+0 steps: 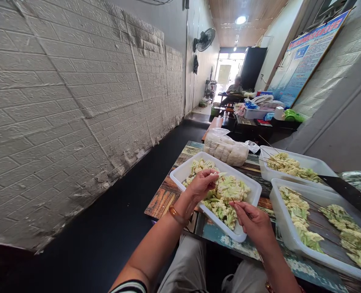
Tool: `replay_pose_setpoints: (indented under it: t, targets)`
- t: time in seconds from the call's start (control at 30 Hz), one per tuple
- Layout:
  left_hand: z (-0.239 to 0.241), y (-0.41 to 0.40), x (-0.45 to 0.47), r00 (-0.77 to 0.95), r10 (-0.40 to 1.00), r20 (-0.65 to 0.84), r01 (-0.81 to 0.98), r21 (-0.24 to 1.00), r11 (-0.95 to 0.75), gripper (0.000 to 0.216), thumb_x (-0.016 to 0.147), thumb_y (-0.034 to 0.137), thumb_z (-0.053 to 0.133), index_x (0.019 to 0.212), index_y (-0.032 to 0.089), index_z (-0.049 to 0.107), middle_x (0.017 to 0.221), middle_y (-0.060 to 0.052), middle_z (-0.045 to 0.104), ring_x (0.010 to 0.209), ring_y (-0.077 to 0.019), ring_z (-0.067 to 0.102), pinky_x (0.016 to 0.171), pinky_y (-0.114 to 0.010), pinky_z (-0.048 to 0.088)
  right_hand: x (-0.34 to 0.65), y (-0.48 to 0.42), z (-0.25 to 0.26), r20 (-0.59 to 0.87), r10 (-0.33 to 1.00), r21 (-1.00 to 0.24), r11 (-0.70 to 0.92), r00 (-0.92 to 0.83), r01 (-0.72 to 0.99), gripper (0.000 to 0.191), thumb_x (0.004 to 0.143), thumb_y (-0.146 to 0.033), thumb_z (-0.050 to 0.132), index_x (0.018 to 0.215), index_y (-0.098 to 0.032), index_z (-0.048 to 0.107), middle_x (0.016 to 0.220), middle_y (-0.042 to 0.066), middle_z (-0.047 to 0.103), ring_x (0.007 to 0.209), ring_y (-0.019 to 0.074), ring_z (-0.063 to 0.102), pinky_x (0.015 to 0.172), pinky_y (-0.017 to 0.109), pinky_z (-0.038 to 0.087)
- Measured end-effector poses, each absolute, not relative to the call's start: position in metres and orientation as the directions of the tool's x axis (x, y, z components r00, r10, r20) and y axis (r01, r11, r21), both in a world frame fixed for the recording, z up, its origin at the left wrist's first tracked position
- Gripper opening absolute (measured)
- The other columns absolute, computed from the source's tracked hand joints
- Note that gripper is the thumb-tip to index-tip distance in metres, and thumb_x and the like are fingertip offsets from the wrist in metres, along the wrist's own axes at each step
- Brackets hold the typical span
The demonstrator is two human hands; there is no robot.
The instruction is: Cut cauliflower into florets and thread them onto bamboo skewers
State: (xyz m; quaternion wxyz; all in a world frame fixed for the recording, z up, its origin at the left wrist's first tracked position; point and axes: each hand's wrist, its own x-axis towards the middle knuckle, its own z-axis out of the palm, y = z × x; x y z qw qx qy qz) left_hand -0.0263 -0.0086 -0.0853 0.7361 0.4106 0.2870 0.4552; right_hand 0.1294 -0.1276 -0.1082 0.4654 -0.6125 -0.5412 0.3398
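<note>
My left hand (202, 184) is closed on a pale piece of cauliflower (222, 174), held over the near white tub. Between the thumb and fingers of my right hand (250, 217) is a thin skewer (233, 201), most of it hidden by the fingers. Both hands are above the white plastic tub (180, 170), where loose cauliflower florets (231, 188) lie in a heap. To the right, another white tub (285, 238) holds skewered cauliflower (299, 215) in rows. Behind it a third tub (317, 165) has more skewered cauliflower (290, 165), with sticks pointing up left.
A clear plastic bag of pale round items (226, 149) lies behind the near tub on the patchwork wooden table (162, 199). A white brick wall (76, 101) runs along the left. Farther back, a cluttered table (250, 122) stands, and a person (235, 86) sits beyond it.
</note>
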Motion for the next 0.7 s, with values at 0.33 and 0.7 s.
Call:
replay_pose_setpoints:
  t: [0.33, 0.7]
  targets:
    - [-0.0839, -0.0102, -0.0273, 0.402, 0.914, -0.059, -0.425, 0.872, 0.244, 0.032, 0.053, 0.031, 0.081, 0.071, 0.014, 0.061, 0.058, 0.006, 0.044, 0.05, -0.0029, 0.035, 0.048, -0.019, 0.022, 0.1317, -0.1294, -0.1045, 0.073, 0.982, -0.936, 0.007, 0.175, 0.352, 0.045, 0.081, -0.054, 0.055, 0.091, -0.014, 0.073, 0.05, -0.004, 0.046, 0.044, 0.0106, 0.04, 0.046, 0.024, 0.033]
    - [-0.0865, -0.0082, -0.0274, 0.42, 0.907, -0.034, -0.418, 0.88, 0.227, 0.03, 0.053, 0.029, 0.082, 0.068, 0.014, 0.062, 0.06, 0.004, 0.046, 0.052, -0.0033, 0.035, 0.049, -0.019, 0.024, 0.1313, -0.1289, -0.1076, 0.085, 0.981, -0.939, 0.021, 0.174, 0.343, 0.045, 0.082, -0.055, 0.054, 0.09, -0.015, 0.073, 0.051, -0.003, 0.045, 0.044, 0.0112, 0.039, 0.046, 0.024, 0.033]
